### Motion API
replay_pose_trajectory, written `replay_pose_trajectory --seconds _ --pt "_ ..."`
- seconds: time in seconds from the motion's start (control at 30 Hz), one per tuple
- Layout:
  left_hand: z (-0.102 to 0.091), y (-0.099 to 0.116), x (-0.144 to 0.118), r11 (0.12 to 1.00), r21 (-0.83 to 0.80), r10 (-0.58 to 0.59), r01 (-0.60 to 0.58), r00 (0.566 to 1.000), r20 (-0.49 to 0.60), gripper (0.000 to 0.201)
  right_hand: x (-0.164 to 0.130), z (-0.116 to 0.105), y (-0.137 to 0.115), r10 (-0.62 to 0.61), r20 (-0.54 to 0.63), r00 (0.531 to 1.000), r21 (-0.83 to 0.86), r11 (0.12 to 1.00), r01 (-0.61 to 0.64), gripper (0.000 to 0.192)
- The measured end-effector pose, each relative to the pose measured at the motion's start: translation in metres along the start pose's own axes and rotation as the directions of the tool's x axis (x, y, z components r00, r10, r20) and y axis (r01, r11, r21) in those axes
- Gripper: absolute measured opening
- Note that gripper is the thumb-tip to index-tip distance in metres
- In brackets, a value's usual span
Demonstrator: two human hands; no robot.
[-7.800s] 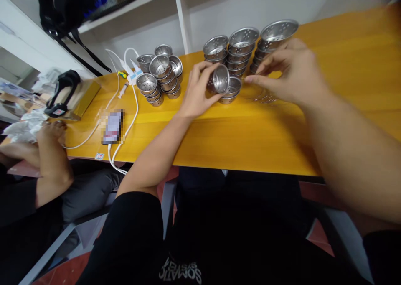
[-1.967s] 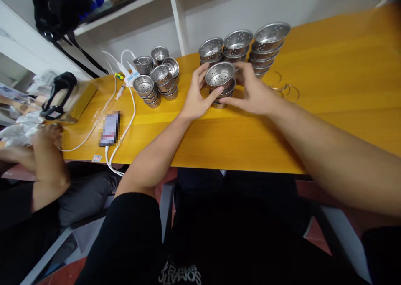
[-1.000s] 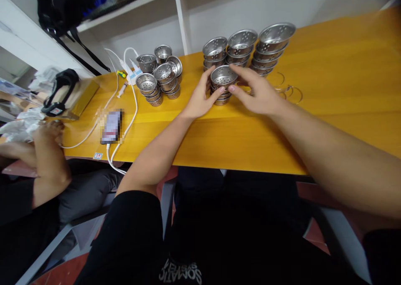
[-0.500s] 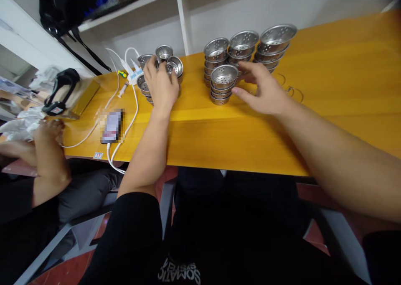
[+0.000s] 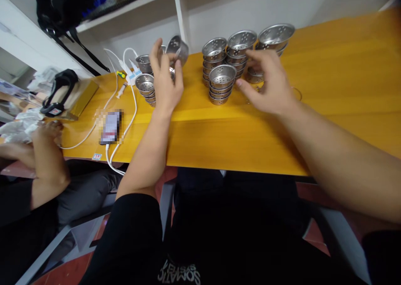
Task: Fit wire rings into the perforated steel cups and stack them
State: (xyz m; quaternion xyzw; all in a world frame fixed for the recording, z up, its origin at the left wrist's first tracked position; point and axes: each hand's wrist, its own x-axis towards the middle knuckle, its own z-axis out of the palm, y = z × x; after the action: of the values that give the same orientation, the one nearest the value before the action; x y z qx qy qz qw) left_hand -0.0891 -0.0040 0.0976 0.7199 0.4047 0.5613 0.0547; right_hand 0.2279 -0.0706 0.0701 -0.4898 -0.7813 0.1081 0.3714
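My left hand (image 5: 167, 82) grips a small perforated metal cup (image 5: 179, 53), tilted and raised above the left group of cups. In that group, a front stack (image 5: 145, 84) and a back cup (image 5: 144, 63) show beside my fingers; others are partly hidden behind the hand. My right hand (image 5: 267, 82) has thumb and fingers apart, with nothing visible between them. It is just right of the front stack of perforated cups (image 5: 222, 77). Behind stand a back-left stack (image 5: 214, 51), a middle stack (image 5: 242, 44) and a right stack (image 5: 275, 36), partly covered by my right hand.
A phone (image 5: 110, 127) with white cables lies left on the yellow table (image 5: 219, 143). Further back are a white power strip (image 5: 133, 76) and a syringe (image 5: 122, 90). Another person's arm (image 5: 50, 155) rests at the far left, near a box (image 5: 84, 97). A thin wire ring (image 5: 297, 93) lies right.
My left hand has lifted a cup from the left group and tilted it. My right hand has shifted slightly right, its fingers still apart.
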Motion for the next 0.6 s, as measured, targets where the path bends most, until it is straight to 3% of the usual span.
replay_pose_trajectory --seconds 0.1,0.2,0.27,0.37,0.47,0.53,0.6 --pt "0.013 0.032 -0.011 0.988 -0.140 0.090 -0.063 0.978 0.189 0.045 -0.004 -0.005 -0.011 -0.002 -0.033 0.999 0.010 1.000 0.002 0.084" --pt "0.027 0.048 -0.020 0.955 -0.187 0.282 -0.230 0.898 0.339 0.041 -0.007 -0.003 -0.019 -0.027 -0.006 1.000 0.005 1.000 0.027 0.082" --pt "0.033 0.052 -0.024 0.944 -0.231 0.316 -0.236 0.851 0.419 0.044 -0.008 -0.001 -0.022 -0.050 -0.011 0.999 0.001 0.999 0.050 0.071" --pt "0.037 0.051 -0.028 0.952 -0.257 0.263 -0.164 0.869 0.419 0.048 -0.009 0.002 -0.024 -0.092 -0.055 0.994 0.070 0.993 0.096 0.056" --pt "0.040 0.042 -0.030 0.957 -0.258 0.229 -0.136 0.897 0.377 0.083 -0.008 0.003 -0.024 -0.106 -0.034 0.994 0.124 0.986 0.109 0.057" --pt "0.042 0.035 -0.030 0.960 -0.265 0.192 -0.085 0.892 0.409 0.096 -0.007 0.003 -0.024 -0.128 0.009 0.992 0.121 0.985 0.126 0.059" --pt "0.045 0.029 -0.031 0.966 -0.248 0.179 -0.072 0.880 0.439 0.095 -0.006 0.004 -0.023 -0.210 0.021 0.977 0.124 0.971 0.206 0.061"
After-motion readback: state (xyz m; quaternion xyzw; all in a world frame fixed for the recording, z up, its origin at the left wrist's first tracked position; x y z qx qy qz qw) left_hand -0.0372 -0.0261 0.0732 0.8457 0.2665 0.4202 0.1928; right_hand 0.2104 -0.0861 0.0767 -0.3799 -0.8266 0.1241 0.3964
